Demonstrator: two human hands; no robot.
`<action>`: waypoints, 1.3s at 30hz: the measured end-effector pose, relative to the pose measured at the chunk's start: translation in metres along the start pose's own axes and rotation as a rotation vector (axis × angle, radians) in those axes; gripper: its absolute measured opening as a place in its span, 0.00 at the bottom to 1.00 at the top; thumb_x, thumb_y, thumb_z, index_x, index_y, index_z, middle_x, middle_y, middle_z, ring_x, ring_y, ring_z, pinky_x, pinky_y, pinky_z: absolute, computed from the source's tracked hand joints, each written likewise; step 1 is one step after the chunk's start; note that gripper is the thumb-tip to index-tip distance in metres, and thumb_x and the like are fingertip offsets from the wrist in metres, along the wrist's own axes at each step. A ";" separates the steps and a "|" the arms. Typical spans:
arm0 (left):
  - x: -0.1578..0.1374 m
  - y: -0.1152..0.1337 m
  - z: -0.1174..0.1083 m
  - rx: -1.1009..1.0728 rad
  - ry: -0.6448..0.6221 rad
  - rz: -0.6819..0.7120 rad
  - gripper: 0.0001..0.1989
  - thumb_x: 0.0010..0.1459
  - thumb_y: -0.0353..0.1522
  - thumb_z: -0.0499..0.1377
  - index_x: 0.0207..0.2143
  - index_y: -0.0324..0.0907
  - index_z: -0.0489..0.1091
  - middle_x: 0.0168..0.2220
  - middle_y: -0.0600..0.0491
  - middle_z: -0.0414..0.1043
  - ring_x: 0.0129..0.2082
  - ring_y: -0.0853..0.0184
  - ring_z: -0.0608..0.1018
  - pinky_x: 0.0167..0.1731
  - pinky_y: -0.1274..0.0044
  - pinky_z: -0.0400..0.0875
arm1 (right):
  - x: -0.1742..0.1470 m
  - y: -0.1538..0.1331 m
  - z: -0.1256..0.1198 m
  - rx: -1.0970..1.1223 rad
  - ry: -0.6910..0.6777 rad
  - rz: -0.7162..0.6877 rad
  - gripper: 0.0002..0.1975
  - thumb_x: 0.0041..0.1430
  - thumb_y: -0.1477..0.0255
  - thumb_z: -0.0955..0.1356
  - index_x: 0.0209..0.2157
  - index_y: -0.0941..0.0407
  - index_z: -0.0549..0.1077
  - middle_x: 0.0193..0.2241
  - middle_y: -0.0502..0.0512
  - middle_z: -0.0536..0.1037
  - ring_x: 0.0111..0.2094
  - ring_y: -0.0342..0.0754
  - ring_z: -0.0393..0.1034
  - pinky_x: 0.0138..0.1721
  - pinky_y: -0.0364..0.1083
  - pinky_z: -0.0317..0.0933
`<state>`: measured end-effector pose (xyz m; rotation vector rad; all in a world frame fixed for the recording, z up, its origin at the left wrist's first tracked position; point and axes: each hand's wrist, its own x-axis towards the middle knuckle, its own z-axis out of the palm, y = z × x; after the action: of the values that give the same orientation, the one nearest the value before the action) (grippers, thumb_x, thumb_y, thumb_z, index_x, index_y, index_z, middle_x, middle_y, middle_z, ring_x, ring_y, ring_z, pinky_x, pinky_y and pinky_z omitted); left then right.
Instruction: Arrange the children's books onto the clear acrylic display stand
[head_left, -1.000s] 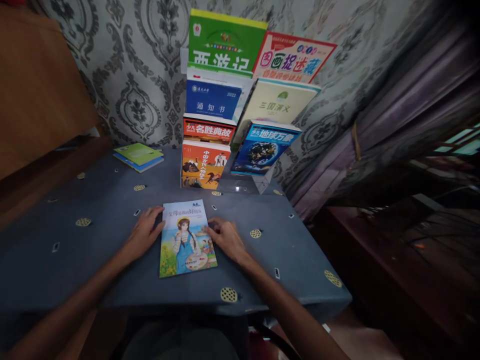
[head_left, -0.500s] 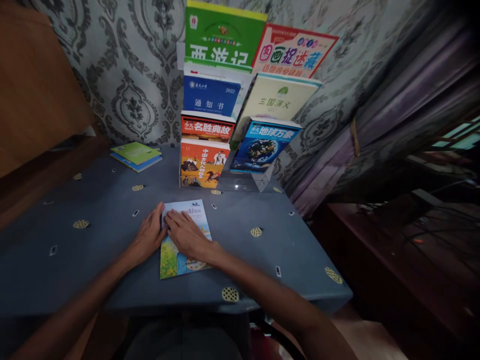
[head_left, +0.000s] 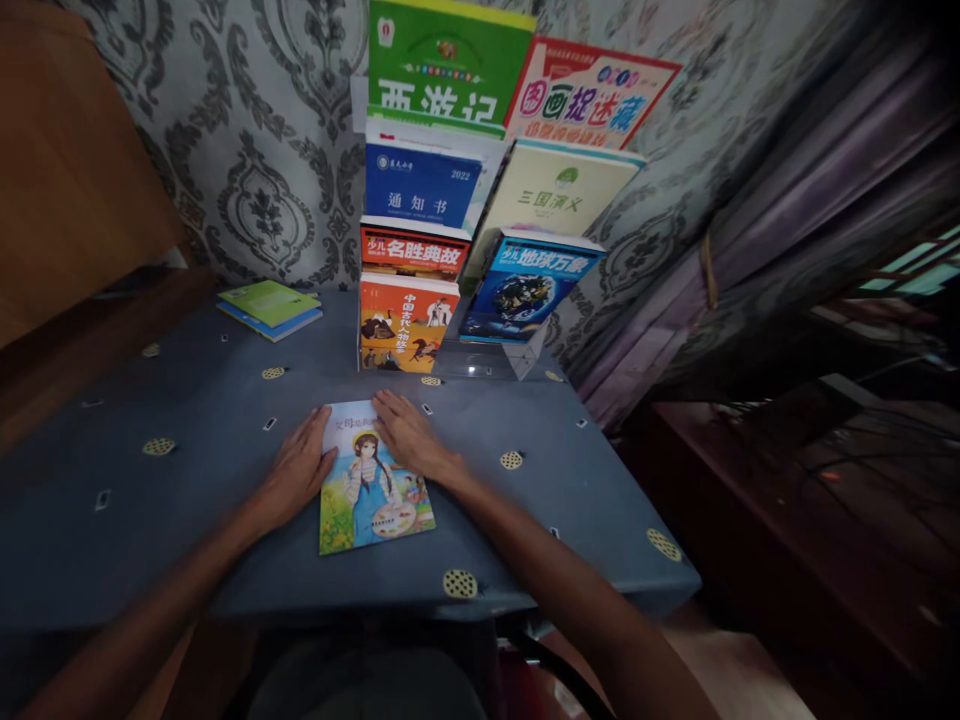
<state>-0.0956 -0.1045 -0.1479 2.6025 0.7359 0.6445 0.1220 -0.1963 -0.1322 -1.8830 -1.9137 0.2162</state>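
Note:
A closed book (head_left: 367,485) with a drawn girl in a yellow hat and blue overalls on its cover lies flat before me. Along its upper left edge rests my left hand (head_left: 300,465), fingers stretched out and the thumb on the cover. My right hand (head_left: 409,435) lies flat across the upper right of the cover, fingers extended and covering part of the title. Neither hand is wrapped round anything.
Behind the book, a clear acrylic rack (head_left: 480,362) holds several upright books, among them a blue globe book (head_left: 517,295) and an orange book (head_left: 405,325). Two books (head_left: 271,308) lie stacked at the back left. The blue tablecloth (head_left: 225,520) has pineapple prints.
My right hand has slid rightward across the cover, from beside my left hand to the upper right, uncovering the drawn girl. My left hand stays at the left edge.

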 end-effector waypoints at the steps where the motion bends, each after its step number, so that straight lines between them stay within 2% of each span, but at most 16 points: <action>1: 0.001 -0.001 0.001 0.012 -0.008 0.011 0.29 0.67 0.41 0.44 0.64 0.32 0.57 0.65 0.32 0.61 0.67 0.48 0.63 0.64 0.53 0.58 | -0.003 0.007 -0.001 0.029 0.016 -0.001 0.25 0.72 0.69 0.58 0.65 0.63 0.63 0.67 0.68 0.61 0.70 0.55 0.51 0.69 0.59 0.47; 6: 0.012 0.002 -0.003 0.095 -0.093 0.088 0.27 0.68 0.41 0.45 0.62 0.37 0.64 0.66 0.37 0.62 0.70 0.49 0.58 0.65 0.52 0.53 | -0.007 0.027 -0.008 0.186 0.013 -0.011 0.24 0.73 0.67 0.55 0.64 0.60 0.65 0.66 0.63 0.64 0.70 0.52 0.52 0.69 0.60 0.47; 9: 0.025 0.015 -0.006 0.090 -0.203 0.186 0.28 0.68 0.43 0.45 0.63 0.37 0.63 0.67 0.38 0.60 0.70 0.51 0.57 0.67 0.54 0.49 | -0.004 0.027 -0.012 0.255 -0.003 0.018 0.26 0.74 0.62 0.54 0.66 0.60 0.63 0.66 0.62 0.64 0.70 0.52 0.51 0.70 0.59 0.45; 13: 0.035 0.039 -0.003 0.073 -0.349 0.292 0.29 0.69 0.43 0.44 0.67 0.39 0.59 0.69 0.41 0.57 0.71 0.55 0.55 0.68 0.56 0.45 | -0.001 0.026 -0.016 0.334 -0.013 0.047 0.28 0.74 0.57 0.53 0.67 0.55 0.60 0.67 0.57 0.64 0.70 0.51 0.52 0.70 0.59 0.44; 16: 0.030 0.059 -0.001 0.071 -0.450 0.370 0.29 0.70 0.44 0.44 0.68 0.41 0.56 0.70 0.44 0.54 0.72 0.58 0.53 0.69 0.58 0.39 | -0.002 0.026 -0.018 0.354 -0.017 0.040 0.28 0.74 0.56 0.53 0.67 0.54 0.61 0.67 0.56 0.64 0.70 0.51 0.52 0.69 0.58 0.45; 20: 0.014 0.082 -0.002 -0.007 -0.550 0.484 0.27 0.71 0.44 0.44 0.67 0.46 0.58 0.70 0.47 0.56 0.72 0.58 0.53 0.69 0.56 0.34 | -0.002 0.025 -0.019 0.331 -0.015 0.031 0.28 0.74 0.58 0.54 0.66 0.57 0.62 0.66 0.58 0.65 0.70 0.51 0.51 0.69 0.57 0.46; 24: -0.005 0.093 -0.004 -0.046 -0.611 0.592 0.24 0.72 0.41 0.46 0.67 0.52 0.57 0.70 0.51 0.57 0.71 0.60 0.55 0.69 0.55 0.35 | -0.003 0.023 -0.017 0.283 -0.004 0.035 0.28 0.74 0.57 0.54 0.65 0.56 0.63 0.66 0.58 0.65 0.70 0.52 0.51 0.69 0.58 0.46; 27: -0.012 0.094 -0.004 -0.018 -0.600 0.635 0.23 0.72 0.38 0.46 0.68 0.51 0.56 0.70 0.51 0.57 0.71 0.62 0.55 0.70 0.57 0.38 | -0.005 0.017 -0.012 0.226 0.008 0.050 0.29 0.73 0.55 0.55 0.65 0.58 0.64 0.67 0.61 0.63 0.70 0.53 0.50 0.70 0.59 0.44; 31: -0.016 0.094 -0.006 -0.065 -0.503 0.588 0.21 0.71 0.36 0.48 0.64 0.49 0.62 0.66 0.49 0.64 0.69 0.61 0.61 0.69 0.58 0.46 | -0.017 0.002 -0.001 0.162 0.085 0.076 0.28 0.73 0.57 0.57 0.64 0.60 0.65 0.67 0.65 0.61 0.71 0.55 0.49 0.70 0.59 0.45; 35: -0.017 0.096 -0.016 -0.215 -0.405 0.550 0.17 0.70 0.35 0.49 0.54 0.46 0.71 0.53 0.48 0.77 0.55 0.61 0.76 0.63 0.61 0.60 | -0.039 -0.019 0.007 0.144 0.134 0.085 0.24 0.72 0.65 0.58 0.63 0.60 0.66 0.67 0.66 0.62 0.70 0.55 0.49 0.69 0.59 0.47; 39: -0.015 0.096 -0.024 -0.381 -0.270 0.447 0.14 0.68 0.35 0.50 0.37 0.43 0.75 0.36 0.49 0.79 0.39 0.61 0.77 0.48 0.66 0.70 | -0.065 -0.044 0.007 0.115 0.110 0.123 0.22 0.71 0.71 0.58 0.63 0.60 0.65 0.68 0.68 0.60 0.71 0.57 0.47 0.68 0.61 0.48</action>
<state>-0.0816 -0.1843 -0.0894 2.4281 -0.0573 0.4773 0.0777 -0.2613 -0.1330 -1.8973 -1.6796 0.2502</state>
